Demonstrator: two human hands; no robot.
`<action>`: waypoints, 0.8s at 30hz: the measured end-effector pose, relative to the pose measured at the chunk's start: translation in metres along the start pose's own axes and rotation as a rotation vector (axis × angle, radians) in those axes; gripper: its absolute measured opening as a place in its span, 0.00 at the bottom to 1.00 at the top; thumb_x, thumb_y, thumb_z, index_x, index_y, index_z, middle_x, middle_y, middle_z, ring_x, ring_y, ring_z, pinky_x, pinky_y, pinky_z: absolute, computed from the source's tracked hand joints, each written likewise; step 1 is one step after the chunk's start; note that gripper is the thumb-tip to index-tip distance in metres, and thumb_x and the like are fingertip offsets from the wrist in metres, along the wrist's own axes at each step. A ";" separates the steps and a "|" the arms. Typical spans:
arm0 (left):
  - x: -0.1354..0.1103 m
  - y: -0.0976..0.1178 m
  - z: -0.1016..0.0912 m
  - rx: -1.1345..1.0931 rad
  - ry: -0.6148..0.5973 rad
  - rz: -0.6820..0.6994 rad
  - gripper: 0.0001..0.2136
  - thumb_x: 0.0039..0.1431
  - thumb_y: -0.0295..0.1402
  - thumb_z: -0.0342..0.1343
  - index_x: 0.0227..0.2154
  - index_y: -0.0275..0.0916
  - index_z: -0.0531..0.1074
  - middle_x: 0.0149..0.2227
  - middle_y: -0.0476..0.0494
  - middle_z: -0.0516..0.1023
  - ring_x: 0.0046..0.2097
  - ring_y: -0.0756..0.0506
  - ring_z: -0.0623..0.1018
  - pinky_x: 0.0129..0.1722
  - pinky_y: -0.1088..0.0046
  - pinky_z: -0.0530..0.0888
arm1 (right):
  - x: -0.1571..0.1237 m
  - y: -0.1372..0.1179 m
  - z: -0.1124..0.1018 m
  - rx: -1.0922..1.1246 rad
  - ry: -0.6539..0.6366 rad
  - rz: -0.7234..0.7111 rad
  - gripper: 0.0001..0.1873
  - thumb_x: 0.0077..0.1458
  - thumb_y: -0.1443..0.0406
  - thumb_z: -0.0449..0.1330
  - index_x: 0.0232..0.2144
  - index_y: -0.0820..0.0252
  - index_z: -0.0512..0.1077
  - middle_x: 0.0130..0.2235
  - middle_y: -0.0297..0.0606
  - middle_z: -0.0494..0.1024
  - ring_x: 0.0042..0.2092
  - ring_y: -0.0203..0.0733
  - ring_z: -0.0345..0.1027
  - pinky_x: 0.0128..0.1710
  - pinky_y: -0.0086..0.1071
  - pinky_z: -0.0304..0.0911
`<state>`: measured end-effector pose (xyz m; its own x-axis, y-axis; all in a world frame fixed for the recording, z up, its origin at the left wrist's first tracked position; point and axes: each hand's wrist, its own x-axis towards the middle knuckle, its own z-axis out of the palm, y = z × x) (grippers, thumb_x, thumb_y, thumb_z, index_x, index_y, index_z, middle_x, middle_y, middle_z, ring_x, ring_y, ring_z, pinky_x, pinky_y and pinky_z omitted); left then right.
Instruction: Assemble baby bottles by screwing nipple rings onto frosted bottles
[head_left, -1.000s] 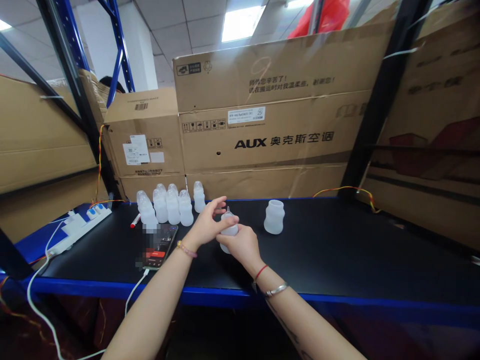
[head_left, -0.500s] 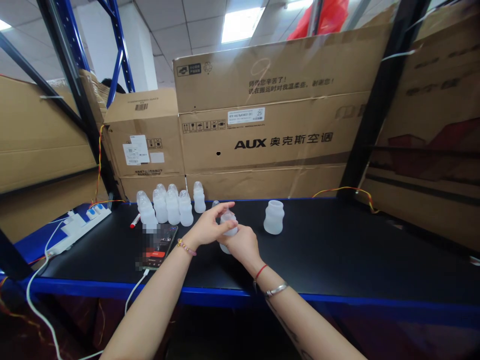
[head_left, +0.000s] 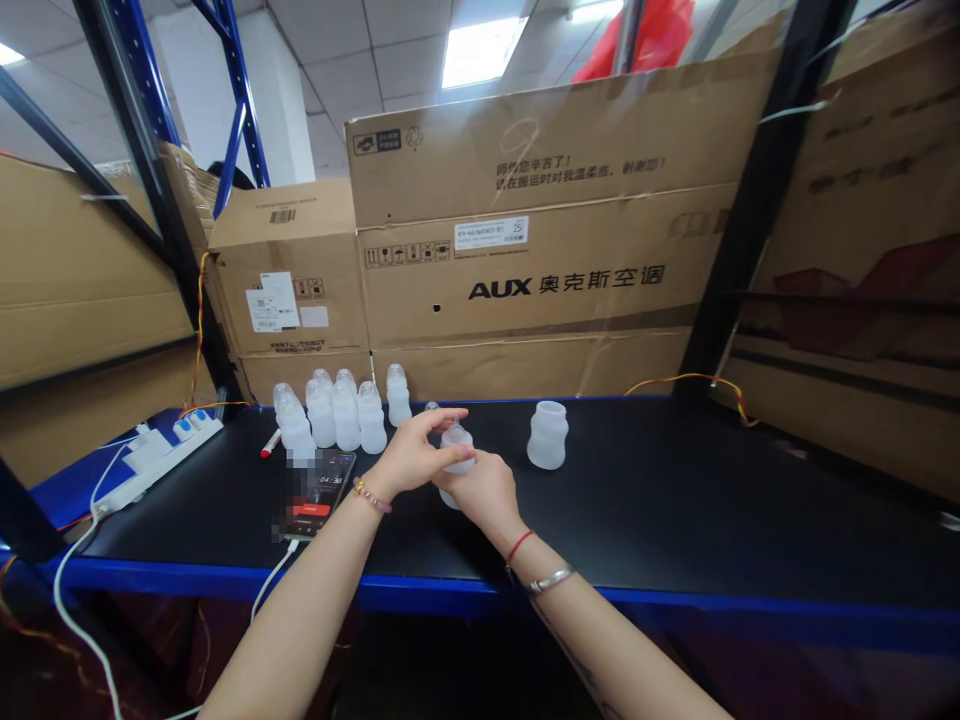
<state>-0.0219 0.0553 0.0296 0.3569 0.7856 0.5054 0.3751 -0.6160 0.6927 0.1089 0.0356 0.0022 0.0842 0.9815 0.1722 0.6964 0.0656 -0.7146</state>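
Observation:
A frosted white baby bottle [head_left: 450,497] stands upright between my hands, its clear teat on top. My right hand [head_left: 486,492] is closed around its body. My left hand [head_left: 421,447] has its thumb and fingers curled around the collar and teat, with the index finger stretched across the top. My fingers hide much of the bottle. Just behind my left hand the tip of a clear cap [head_left: 431,407] shows. To the right stands an open white bottle body [head_left: 548,436] without a teat.
Several capped baby bottles [head_left: 346,410] stand at the back left of the black tabletop [head_left: 675,510]. Nearer are a plugged-in phone [head_left: 328,485], a red-and-white marker [head_left: 270,443] and a power strip [head_left: 161,462]. A large cardboard sheet [head_left: 570,240] walls the back; dark posts flank the shelf.
Almost nothing differs. Both hands keep the same hold on the bottle, and the view has shifted very slightly.

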 end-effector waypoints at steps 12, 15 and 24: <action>0.000 -0.001 0.003 -0.071 -0.033 -0.009 0.24 0.50 0.40 0.64 0.51 0.39 0.73 0.50 0.40 0.76 0.50 0.42 0.74 0.54 0.60 0.69 | -0.001 0.003 0.002 0.065 0.026 0.005 0.11 0.40 0.57 0.64 0.24 0.59 0.76 0.27 0.40 0.79 0.31 0.44 0.73 0.25 0.28 0.55; 0.005 -0.009 -0.006 -0.277 -0.123 -0.076 0.29 0.49 0.37 0.65 0.55 0.39 0.69 0.52 0.37 0.74 0.51 0.42 0.75 0.54 0.61 0.69 | -0.001 0.004 0.002 0.156 0.017 0.053 0.10 0.38 0.59 0.65 0.24 0.59 0.76 0.26 0.37 0.78 0.29 0.42 0.72 0.25 0.28 0.56; 0.074 -0.061 0.006 0.113 0.253 -0.281 0.25 0.48 0.26 0.58 0.53 0.34 0.69 0.56 0.32 0.68 0.58 0.40 0.69 0.60 0.62 0.62 | -0.001 0.009 0.006 0.214 0.066 0.059 0.11 0.36 0.60 0.64 0.25 0.60 0.76 0.26 0.36 0.79 0.31 0.42 0.73 0.27 0.28 0.58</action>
<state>-0.0135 0.1508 0.0216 0.0103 0.9055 0.4243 0.5248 -0.3661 0.7685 0.1103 0.0361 -0.0086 0.1720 0.9712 0.1648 0.5221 0.0520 -0.8513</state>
